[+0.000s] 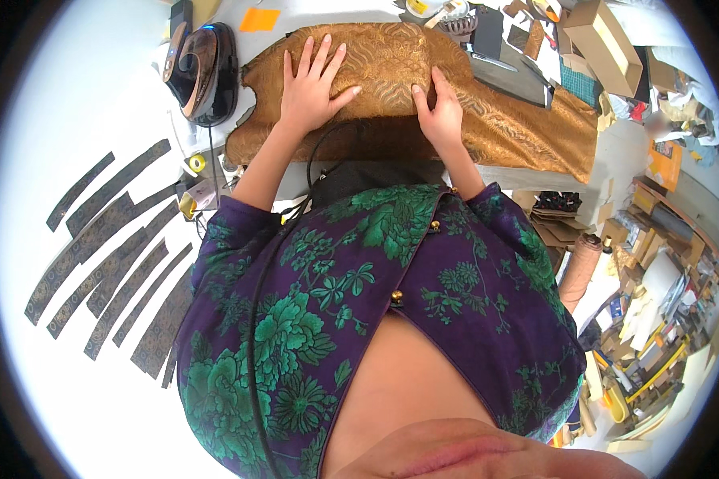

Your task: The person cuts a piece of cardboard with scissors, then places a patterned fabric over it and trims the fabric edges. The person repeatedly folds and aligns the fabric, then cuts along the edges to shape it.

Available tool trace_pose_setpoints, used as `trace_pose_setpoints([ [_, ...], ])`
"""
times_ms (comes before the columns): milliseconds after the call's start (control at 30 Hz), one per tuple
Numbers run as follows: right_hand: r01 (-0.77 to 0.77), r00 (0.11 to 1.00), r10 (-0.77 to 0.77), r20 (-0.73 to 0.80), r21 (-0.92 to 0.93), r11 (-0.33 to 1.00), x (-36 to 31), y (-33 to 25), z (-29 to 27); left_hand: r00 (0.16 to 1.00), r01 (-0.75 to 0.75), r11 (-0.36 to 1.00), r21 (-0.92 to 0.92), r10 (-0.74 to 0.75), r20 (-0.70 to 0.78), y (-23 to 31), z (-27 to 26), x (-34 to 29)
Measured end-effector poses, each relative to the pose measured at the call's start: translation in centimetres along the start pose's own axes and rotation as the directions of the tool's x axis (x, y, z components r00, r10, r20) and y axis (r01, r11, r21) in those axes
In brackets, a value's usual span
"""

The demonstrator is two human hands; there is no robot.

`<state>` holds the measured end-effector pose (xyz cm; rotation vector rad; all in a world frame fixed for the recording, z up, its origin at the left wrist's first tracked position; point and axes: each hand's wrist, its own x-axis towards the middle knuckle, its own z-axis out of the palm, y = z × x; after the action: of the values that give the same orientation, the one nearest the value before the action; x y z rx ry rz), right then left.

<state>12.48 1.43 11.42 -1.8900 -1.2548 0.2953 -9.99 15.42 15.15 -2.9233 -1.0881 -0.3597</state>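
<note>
A golden-brown fabric (383, 80) with a woven wavy pattern lies across the table and drapes over its near edge. It looks folded or layered in the middle, with a ragged left edge. My left hand (314, 97) rests flat on its upper surface, fingers spread. Toward the right end of the folded part, my right hand (442, 118) touches the cloth, with thumb and forefinger stretched out and apart. The other fingers of that hand are mostly hidden. To the left of the fabric stands a black and bronze iron (208, 76) with a cord.
Behind the fabric are an orange piece of paper (260, 19), a grey board (511, 78) and an open cardboard box (605, 44). Dark patterned strips (96, 239) hang or lie at the left. Boxes and rolls crowd the right. A black cable (252, 335) runs down my front.
</note>
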Motion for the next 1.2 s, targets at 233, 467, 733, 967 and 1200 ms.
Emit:
trace_pose_setpoints([
  [233,0.186,0.972,-0.211,-0.101,-0.214,0.959,3.5,-1.2,0.3,0.994,0.047,0.986,-0.159,-0.062,-0.09,-0.6,0.3,0.0],
  [467,-0.043,0.999,0.041,0.023,0.084,0.996,2.7,-1.8,1.8,0.724,0.486,0.721,-0.494,-0.649,-0.235,-4.3,0.9,-4.1],
  [733,-0.084,0.985,0.085,-0.15,0.011,0.996,0.6,1.4,-0.6,0.72,0.604,0.646,-0.468,-0.694,-0.028,-2.7,0.4,-7.1],
  [967,-0.169,0.978,0.167,-0.125,-0.004,0.986,0.8,0.9,-0.2,0.813,0.491,0.777,-0.393,-0.571,-0.113,-2.6,0.4,-6.6],
  [1200,-0.282,0.953,0.296,-0.057,0.178,0.943,-0.4,2.0,-0.3,0.802,0.543,0.716,-0.438,-0.597,0.017,-3.4,0.0,-7.6],
])
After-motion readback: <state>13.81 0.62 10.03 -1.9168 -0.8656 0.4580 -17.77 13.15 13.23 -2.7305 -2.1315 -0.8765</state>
